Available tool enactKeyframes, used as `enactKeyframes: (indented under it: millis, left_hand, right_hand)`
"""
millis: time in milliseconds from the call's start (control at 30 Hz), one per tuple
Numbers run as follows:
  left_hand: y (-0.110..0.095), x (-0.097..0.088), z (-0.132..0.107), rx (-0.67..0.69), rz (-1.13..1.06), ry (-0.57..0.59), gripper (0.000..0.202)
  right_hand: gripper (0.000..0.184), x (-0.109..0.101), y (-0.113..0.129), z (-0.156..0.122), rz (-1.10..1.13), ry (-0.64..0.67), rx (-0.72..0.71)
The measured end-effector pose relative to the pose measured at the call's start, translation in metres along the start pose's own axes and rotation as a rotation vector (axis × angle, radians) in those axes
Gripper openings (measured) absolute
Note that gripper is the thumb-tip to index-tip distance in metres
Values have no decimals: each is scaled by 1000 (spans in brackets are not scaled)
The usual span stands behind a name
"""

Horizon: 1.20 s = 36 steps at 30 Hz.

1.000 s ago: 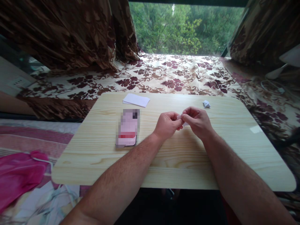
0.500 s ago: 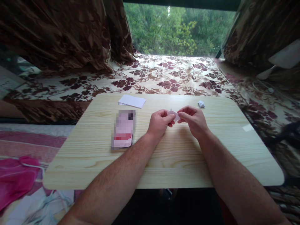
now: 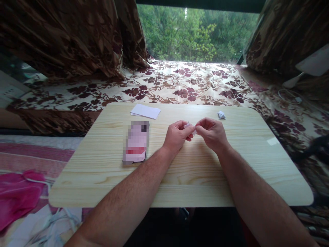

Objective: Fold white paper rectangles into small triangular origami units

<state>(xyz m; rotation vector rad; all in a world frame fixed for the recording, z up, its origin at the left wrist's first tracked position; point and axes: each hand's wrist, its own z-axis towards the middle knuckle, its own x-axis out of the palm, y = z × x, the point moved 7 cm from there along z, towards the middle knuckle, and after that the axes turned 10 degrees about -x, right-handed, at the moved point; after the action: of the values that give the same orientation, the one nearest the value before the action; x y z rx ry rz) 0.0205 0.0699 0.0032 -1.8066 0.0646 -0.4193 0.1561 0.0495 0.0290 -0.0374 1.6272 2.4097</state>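
Note:
Both of my hands meet over the middle of a light wooden table (image 3: 180, 178). My left hand (image 3: 177, 135) and my right hand (image 3: 212, 133) pinch a small folded piece of white paper (image 3: 190, 127) between their fingertips, just above the tabletop. Most of the paper is hidden by my fingers. A small folded paper figure (image 3: 221, 115) lies on the table behind my right hand. A short stack of white paper sheets (image 3: 145, 111) lies at the table's far left edge.
A phone (image 3: 136, 142) lies flat on the table left of my left hand. Flowered cloth (image 3: 185, 84) covers the ledge behind the table, under a window with curtains. A pink cloth (image 3: 17, 195) lies lower left. A white cable (image 3: 290, 96) is at the right.
My hands have drawn closer together around the paper, covering more of it. The view shifted left at first and has since held nearly still.

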Motion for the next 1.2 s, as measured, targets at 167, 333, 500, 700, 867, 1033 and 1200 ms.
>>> enactKeyframes:
  millis: [167, 333, 500, 700, 867, 1033, 1200]
  left_hand:
    - [-6, -5, 1, 97, 62, -40, 25]
    - [-9, -6, 1, 121, 51, -18, 23]
    - [-10, -8, 0, 110, 41, -41, 24]
    - [-5, -8, 3, 109, 78, -66, 25]
    - [0, -5, 5, 97, 2, -33, 26]
    - [-2, -6, 4, 138, 61, -30, 23]
    - [-5, -3, 0, 152, 103, 4, 27]
  right_hand:
    - [5, 5, 4, -3, -28, 30, -11]
    - [6, 6, 9, -6, -74, 66, -58]
    - [8, 6, 9, -7, -122, 50, -73]
    - [8, 3, 8, -4, -70, -9, -42]
    - [6, -2, 3, -2, -28, -78, 2]
    - [7, -1, 1, -3, 22, -70, 17]
    - [12, 4, 5, -4, 10, -4, -9]
